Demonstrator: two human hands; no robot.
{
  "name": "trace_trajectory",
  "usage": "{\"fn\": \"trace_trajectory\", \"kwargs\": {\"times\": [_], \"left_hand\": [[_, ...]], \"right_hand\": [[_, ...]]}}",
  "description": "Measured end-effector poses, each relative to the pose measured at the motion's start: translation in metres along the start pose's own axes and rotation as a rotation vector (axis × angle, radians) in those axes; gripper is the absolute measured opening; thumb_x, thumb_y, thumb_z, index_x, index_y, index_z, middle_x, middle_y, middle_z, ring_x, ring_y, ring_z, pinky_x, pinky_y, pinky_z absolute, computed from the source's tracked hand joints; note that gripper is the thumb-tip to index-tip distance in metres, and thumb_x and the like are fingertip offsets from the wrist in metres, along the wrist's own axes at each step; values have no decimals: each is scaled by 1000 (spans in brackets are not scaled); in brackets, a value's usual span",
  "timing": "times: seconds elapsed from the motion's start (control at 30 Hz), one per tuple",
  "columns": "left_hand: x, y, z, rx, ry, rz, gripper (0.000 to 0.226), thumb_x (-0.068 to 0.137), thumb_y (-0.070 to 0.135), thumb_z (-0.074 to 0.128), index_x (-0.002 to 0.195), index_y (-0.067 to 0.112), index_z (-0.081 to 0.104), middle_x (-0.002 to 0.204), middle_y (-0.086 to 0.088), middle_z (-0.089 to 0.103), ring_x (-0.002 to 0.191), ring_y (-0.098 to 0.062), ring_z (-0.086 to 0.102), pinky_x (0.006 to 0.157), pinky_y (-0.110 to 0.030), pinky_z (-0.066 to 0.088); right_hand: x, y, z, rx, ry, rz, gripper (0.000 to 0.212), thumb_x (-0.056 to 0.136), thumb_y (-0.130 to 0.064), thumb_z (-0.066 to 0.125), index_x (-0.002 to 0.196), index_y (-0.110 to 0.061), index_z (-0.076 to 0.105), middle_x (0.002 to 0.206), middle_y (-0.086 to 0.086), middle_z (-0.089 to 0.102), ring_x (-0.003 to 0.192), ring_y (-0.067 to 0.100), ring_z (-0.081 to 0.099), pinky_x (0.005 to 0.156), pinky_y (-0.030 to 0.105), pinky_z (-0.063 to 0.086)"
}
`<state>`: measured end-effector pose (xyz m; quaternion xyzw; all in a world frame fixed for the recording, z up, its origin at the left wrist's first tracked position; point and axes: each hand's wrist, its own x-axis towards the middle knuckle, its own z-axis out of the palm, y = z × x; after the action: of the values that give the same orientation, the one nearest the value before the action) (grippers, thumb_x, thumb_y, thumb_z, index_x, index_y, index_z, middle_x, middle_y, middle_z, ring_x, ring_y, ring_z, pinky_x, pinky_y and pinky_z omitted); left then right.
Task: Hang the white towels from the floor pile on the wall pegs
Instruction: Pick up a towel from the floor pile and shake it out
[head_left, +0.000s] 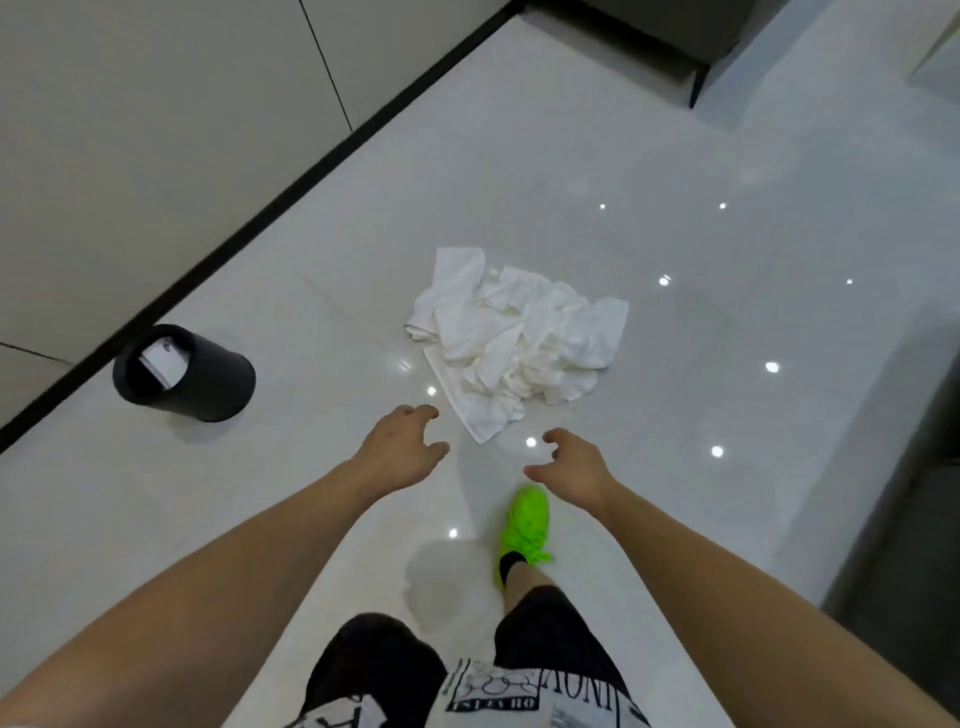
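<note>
A crumpled pile of white towels (517, 340) lies on the glossy pale floor in the middle of the view. Both my arms stretch forward and down toward it. My left hand (402, 449) hovers just left of the pile's near corner, fingers spread and curled, holding nothing. To the right of that corner my right hand (571, 465) is likewise open and empty. Neither hand touches the towels. No wall pegs are in view.
A black cylindrical bin (182, 371) stands at the left by the dark skirting of the pale wall (156, 130). My foot in a bright green shoe (524, 525) is planted below my right hand. Dark furniture (675, 36) stands at the back, and a darker strip runs along the right edge.
</note>
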<state>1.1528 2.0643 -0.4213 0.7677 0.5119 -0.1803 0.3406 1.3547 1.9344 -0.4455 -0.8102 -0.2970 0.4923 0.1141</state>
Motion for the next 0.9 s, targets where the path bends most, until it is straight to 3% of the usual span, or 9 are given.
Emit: {"fn": "trace_trajectory", "kwargs": {"times": [0.07,0.3,0.4,0.53,0.7,0.8,0.9], "left_hand": [[31,2,4,-32,-25,-36,57,92,41,58,143,22,42,143,-8,44,127,-25,45,98,-32,37],[152,-23,46,-51,-133,-102,50,90,37,60,136,21,49,135,-9,50,124,-26,47,100,-31,36],[227,-54,88,-24,-194,-72,49,91,37,60,136,22,49,135,-9,50,123,-25,48,99,-31,36],[338,-109,154,22,-254,-34,49,92,36,58,137,19,48,136,-10,49,120,-25,49,92,-24,32],[454,-174,233,87,-312,-18,49,93,38,56,138,20,47,136,-9,48,119,-24,50,90,-26,33],[507,-199,270,122,-332,1,49,93,38,56,138,19,48,135,-9,50,119,-25,50,91,-28,34],[542,-210,295,147,-354,24,50,92,37,56,138,17,48,132,-10,51,119,-26,50,91,-27,34]], "right_hand": [[34,-5,-6,26,-28,40,67,80,-31,75,139,-15,49,83,-8,53,97,16,57,84,26,46],[161,6,34,220,-68,237,56,82,-25,75,132,-8,56,121,13,63,109,27,63,98,40,49],[235,29,83,249,-39,306,48,81,-25,75,125,-10,61,116,10,66,103,24,64,94,35,50],[349,69,168,324,-41,422,45,80,-24,74,122,-9,64,120,15,67,100,22,61,100,42,48],[470,116,256,367,-48,470,40,83,-21,69,116,2,64,107,14,68,102,32,65,95,45,51],[526,137,288,439,48,520,31,87,-24,63,104,2,61,101,12,64,102,33,62,89,39,51],[560,148,306,603,260,680,45,86,-36,65,112,0,55,112,18,63,104,35,62,92,46,52]]}}
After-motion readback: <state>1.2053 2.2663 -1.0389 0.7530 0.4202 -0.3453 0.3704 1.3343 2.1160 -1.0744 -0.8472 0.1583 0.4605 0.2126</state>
